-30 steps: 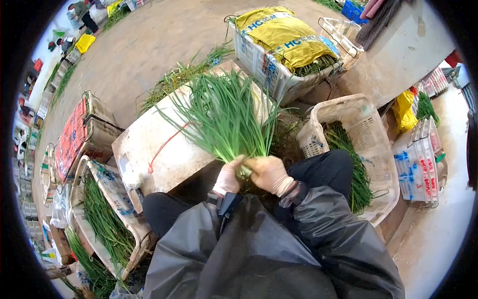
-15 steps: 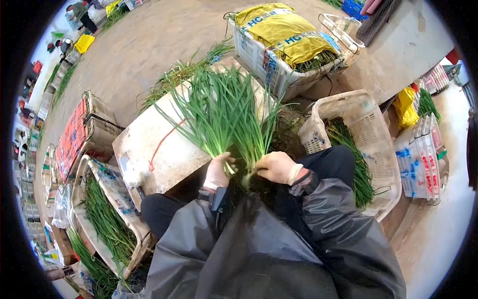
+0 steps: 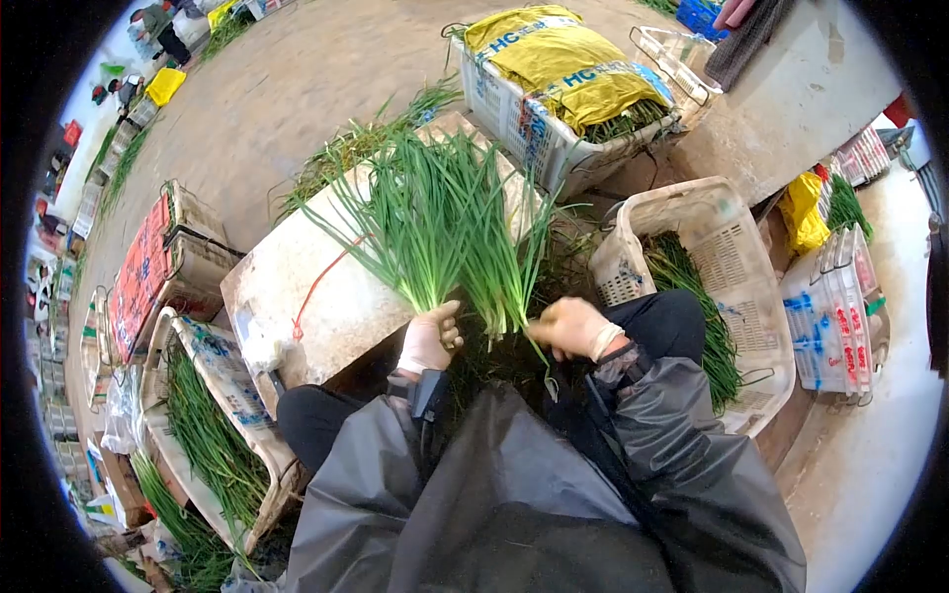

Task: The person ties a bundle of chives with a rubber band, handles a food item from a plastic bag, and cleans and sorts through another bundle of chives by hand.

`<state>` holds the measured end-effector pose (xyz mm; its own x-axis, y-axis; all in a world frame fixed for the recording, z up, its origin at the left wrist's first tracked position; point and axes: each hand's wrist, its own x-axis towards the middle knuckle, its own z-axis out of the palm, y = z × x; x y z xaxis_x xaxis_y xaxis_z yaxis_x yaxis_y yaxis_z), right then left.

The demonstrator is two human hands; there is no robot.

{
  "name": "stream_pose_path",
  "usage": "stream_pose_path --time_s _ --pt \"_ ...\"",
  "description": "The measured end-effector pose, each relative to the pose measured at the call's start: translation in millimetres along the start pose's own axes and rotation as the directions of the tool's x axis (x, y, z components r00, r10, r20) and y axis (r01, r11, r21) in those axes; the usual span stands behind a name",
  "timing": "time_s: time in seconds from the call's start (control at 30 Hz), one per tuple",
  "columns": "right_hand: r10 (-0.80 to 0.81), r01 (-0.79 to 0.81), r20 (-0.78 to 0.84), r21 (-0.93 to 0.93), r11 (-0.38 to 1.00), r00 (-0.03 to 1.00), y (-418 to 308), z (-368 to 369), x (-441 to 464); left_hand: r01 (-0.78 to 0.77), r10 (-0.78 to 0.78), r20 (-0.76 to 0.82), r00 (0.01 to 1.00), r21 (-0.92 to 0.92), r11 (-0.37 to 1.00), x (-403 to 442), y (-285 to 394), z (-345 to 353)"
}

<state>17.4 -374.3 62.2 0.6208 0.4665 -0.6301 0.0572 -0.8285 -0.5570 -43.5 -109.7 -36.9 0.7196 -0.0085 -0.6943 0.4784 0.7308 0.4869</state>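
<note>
Long green stalks with pale ends (image 3: 425, 227) fan out over a white, dirt-stained board (image 3: 306, 287) in front of me. My left hand (image 3: 431, 338), in a pale glove, is closed round the lower ends of the left part of the bunch. The right part of the bunch (image 3: 499, 287) lies beside it, its pale ends free of my fingers. My right hand (image 3: 573, 328), also gloved, is just right of those ends, fingers pinched on a thin green stalk (image 3: 540, 358) that hangs down. A red string (image 3: 318, 287) lies on the board.
A white crate of greens (image 3: 692, 222) stands at the right, another (image 3: 259, 435) at the left. Behind the board is a crate under a yellow sack (image 3: 563, 59). Loose greens (image 3: 346, 153) lie on the floor. Stacked crates (image 3: 830, 311) stand far right; people (image 3: 163, 30) are at far left.
The bunch has parted into two portions. My right hand has let go of the right portion and moved right and slightly down, with a thin stalk. My left hand has shifted slightly left.
</note>
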Motion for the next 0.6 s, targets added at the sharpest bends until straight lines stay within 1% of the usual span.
stream_pose_path --time_s 0.03,0.07,0.1,0.13,0.2,0.23,0.33,0.37,0.47,0.5,0.53,0.6 --pt "-0.002 -0.004 -0.212 -0.028 1.000 0.977 8 7 12 0.021 -0.021 0.008 1.000 -0.033 0.999 0 -1 1" --pt "-0.010 -0.014 -0.416 -0.054 0.998 0.909 20 18 30 0.043 -0.042 0.017 0.999 -0.064 0.997 0 -3 3" --pt "-0.049 0.027 -0.434 -0.055 0.998 0.900 26 26 42 0.065 -0.062 0.029 0.998 -0.093 0.994 0 -4 6" --pt "-0.044 0.036 -0.356 -0.029 0.999 0.934 26 31 50 0.072 -0.069 0.038 0.997 -0.106 0.992 -1 -6 10" --pt "-0.119 0.103 -0.360 -0.063 0.993 0.925 26 39 58 0.085 -0.079 0.054 0.995 -0.134 0.987 -4 -8 15" --pt "-0.114 0.090 -0.411 -0.077 0.993 0.904 24 40 61 0.095 -0.077 0.123 0.989 -0.152 0.984 -4 -9 13" --pt "-0.156 0.267 -0.689 0.056 0.962 0.708 7 38 46 0.064 -0.058 0.077 0.995 -0.078 0.995 -13 -8 24" --pt "-0.192 0.325 -0.733 0.041 0.945 0.652 7 41 46 0.025 -0.017 0.124 0.992 -0.057 0.998 -9 -11 16" --pt "-0.223 0.413 -0.759 0.066 0.908 0.612 -9 50 33 0.019 -0.007 0.138 0.990 -0.086 0.996 -8 -20 25" --pt "-0.301 0.418 -0.754 -0.038 0.908 0.584 -9 58 37 0.046 -0.020 0.217 0.976 -0.113 0.993 -5 -21 23" --pt "-0.339 0.419 -0.738 -0.083 0.904 0.583 -9 65 39 0.047 -0.019 0.209 0.978 -0.130 0.990 -5 -27 26" --pt "-0.319 0.433 -0.697 -0.013 0.901 0.642 -14 75 39 0.036 -0.011 0.246 0.969 -0.099 0.994 -1 -30 20"
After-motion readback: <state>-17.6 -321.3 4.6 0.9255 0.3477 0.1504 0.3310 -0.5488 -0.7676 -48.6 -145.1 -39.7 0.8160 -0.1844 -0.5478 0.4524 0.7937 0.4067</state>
